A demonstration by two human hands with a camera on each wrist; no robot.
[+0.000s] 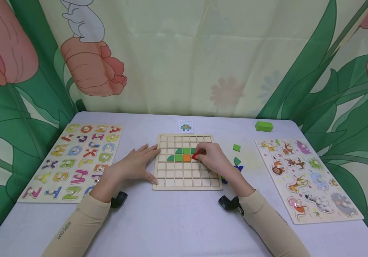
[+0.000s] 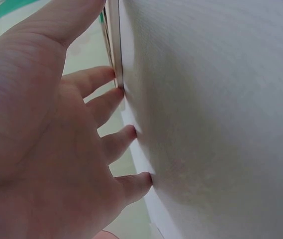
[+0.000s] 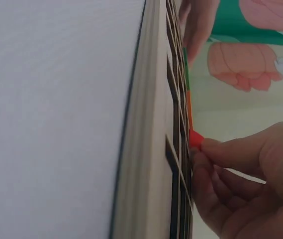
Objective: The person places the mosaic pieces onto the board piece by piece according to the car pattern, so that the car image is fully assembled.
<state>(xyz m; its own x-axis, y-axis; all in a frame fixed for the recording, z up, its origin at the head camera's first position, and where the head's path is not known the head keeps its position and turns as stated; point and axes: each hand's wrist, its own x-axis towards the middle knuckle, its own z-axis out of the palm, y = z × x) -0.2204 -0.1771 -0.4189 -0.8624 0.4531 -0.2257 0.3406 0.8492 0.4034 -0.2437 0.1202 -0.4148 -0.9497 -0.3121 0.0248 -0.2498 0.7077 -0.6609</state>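
Head view: my left hand [image 1: 135,163], fingers spread, likely steadies the wooden grid board [image 1: 178,174]. My right hand [image 1: 214,157] pinches a red piece [image 1: 194,156].

- Cannot determine full outline of red piece [image 1: 194,156], largely covered by right hand [image 1: 214,157].
- Cannot view some right-side cells of grid board [image 1: 188,188], beneath same hand.
- Cannot count blue pieces [image 1: 240,167], partly behind right wrist [image 1: 243,186].
- Cannot fully read near right letters on letter board [image 1: 62,200], overlapped by left wrist [image 1: 102,187].
- Cannot resolve details on far card [image 1: 186,126]; too small.
- Note left sleeve [image 1: 75,228] and right sleeve [image 1: 272,223] cut off at near edge.
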